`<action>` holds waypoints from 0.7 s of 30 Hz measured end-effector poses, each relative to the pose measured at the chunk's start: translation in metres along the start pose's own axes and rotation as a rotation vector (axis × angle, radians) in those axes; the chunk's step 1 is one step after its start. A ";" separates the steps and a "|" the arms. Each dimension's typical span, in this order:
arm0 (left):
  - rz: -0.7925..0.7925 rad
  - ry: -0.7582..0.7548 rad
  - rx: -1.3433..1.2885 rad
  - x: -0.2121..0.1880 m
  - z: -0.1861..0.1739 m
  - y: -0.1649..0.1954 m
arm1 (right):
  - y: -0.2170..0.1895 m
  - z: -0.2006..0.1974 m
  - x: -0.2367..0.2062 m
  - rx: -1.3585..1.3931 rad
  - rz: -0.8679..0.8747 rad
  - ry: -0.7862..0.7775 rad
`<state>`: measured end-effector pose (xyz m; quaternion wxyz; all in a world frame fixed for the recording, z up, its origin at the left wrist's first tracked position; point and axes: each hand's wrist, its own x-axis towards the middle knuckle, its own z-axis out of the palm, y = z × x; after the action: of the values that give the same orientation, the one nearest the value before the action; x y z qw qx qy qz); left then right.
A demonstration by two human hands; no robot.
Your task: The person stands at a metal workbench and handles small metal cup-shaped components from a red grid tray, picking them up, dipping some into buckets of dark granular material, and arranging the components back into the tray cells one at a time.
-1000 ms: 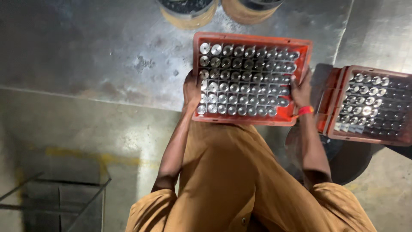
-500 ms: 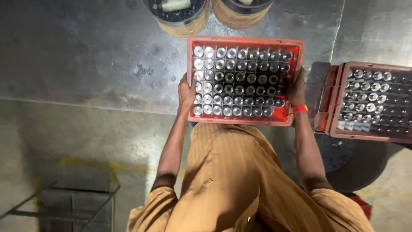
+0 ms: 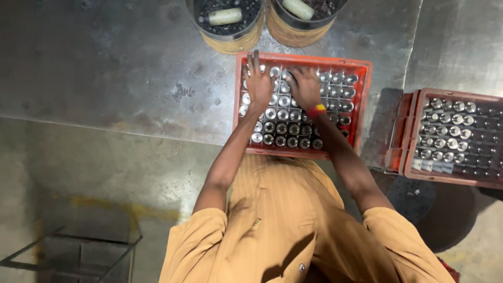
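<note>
Orange crate (image 3: 367, 78) sits on the metal table (image 3: 115, 68), near edge close to the person's body, packed with rows of silver metal cylinders (image 3: 285, 128) standing upright in its cells. Both hands are inside the crate, on top of the cylinders at its far left part. Left hand (image 3: 259, 79) lies flat, fingers spread, fingertips reaching the far rim of the crate; grip spread, holding nothing. Right hand (image 3: 304, 86) is just right of it, fingers curled down onto the cylinder tops; can't tell if its grip pinches one or only rests there. Red and yellow wristband (image 3: 316, 110) on the right wrist. Person wears a tan striped shirt (image 3: 283, 220), short sleeves. Far side of the crate: two round containers, left bucket (image 3: 225, 23) and right bucket (image 3: 301, 18), each with dark bits and one pale cylinder lying in it, both just beside the crate's far rim. Second orange crate (image 3: 456, 136) of the same silver cylinders sits to the right, well apart, past the table's edge. Wire frame rack (image 3: 68, 257) on the floor, near left.
</note>
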<state>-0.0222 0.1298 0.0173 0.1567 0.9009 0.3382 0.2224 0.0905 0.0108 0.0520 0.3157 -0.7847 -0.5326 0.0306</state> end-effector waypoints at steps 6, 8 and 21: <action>0.041 -0.084 0.103 0.017 0.003 0.008 | -0.005 0.015 0.019 -0.054 0.061 -0.017; 0.113 -0.091 0.112 0.021 -0.005 0.005 | 0.003 0.003 0.016 0.027 0.032 0.015; -0.342 -0.238 -0.571 -0.019 0.011 -0.003 | 0.007 0.013 -0.014 0.870 0.635 0.131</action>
<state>-0.0312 0.1174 0.0008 0.4755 0.7707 0.3877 0.1720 0.0853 0.0029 0.0342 0.6191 -0.7042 -0.1867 0.2931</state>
